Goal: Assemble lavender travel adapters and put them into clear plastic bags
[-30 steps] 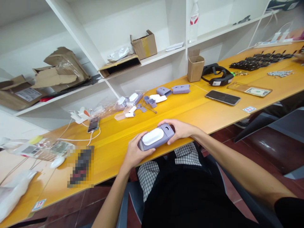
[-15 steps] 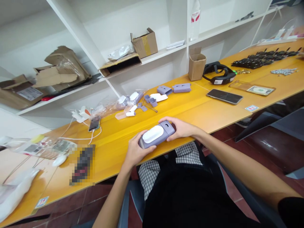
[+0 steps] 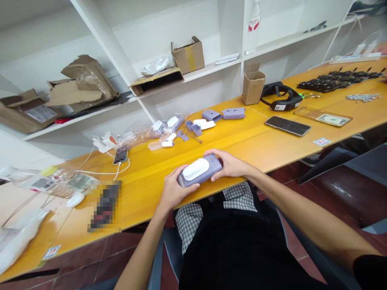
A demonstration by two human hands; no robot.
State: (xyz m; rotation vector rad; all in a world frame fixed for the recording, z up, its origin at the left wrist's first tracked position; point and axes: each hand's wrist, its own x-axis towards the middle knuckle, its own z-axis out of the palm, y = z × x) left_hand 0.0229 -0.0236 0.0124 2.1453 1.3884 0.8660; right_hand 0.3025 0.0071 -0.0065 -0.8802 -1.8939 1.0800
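Observation:
Both hands hold a purple plastic scrub brush [image 3: 207,174] with an oval patch of white bristles facing up, just above the table's near edge. My left hand [image 3: 178,189] is wrapped round its left end, thumb along the near side. Around the right end my right hand [image 3: 225,165] closes, with fingers on the far side and thumb on the near side. A faint small outline shows on the purple top near that end. The underside is hidden.
Beyond the brush lie purple housings [image 3: 234,113], small purple cups [image 3: 193,128], white cylinders [image 3: 168,143] and bagged brushes [image 3: 173,122]. A phone [image 3: 287,126] and black headset [image 3: 281,96] lie to the right. Cables and a bottle [image 3: 57,181] are at left.
The dark opening on top near the brush's right end no longer shows; a flush purple surface with a faint outline is there. Both hands keep their grip. The view has shifted slightly.

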